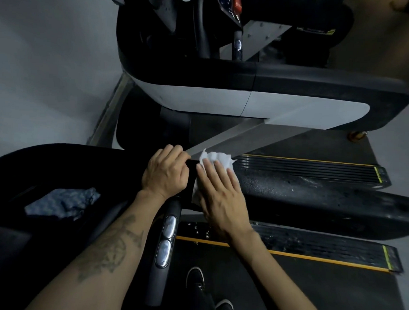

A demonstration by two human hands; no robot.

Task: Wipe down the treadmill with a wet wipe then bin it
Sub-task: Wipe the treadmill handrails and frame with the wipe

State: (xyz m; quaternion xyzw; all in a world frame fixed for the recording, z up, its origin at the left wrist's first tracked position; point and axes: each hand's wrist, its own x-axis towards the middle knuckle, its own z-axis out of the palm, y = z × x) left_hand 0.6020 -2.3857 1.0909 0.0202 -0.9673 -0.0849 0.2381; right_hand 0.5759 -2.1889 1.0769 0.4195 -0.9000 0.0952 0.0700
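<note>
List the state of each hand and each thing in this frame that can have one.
left hand: fingers curled, gripping the black treadmill handrail
right hand: fingers straight, pressing the wipe flat on the handrail
wipe: white, crumpled, pinned under the right hand's fingers, not yet binned
blue cloth: crumpled, lying loose on the console, untouched
handrail: speckled with droplets to the right of the wipe

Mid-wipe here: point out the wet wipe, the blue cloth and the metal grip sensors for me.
wet wipe (218,159): head view, on the crumpled white part above the fingertips.
blue cloth (63,203): head view, middle of the patterned fabric.
metal grip sensors (169,226): head view, on the upper shiny pad.
</note>
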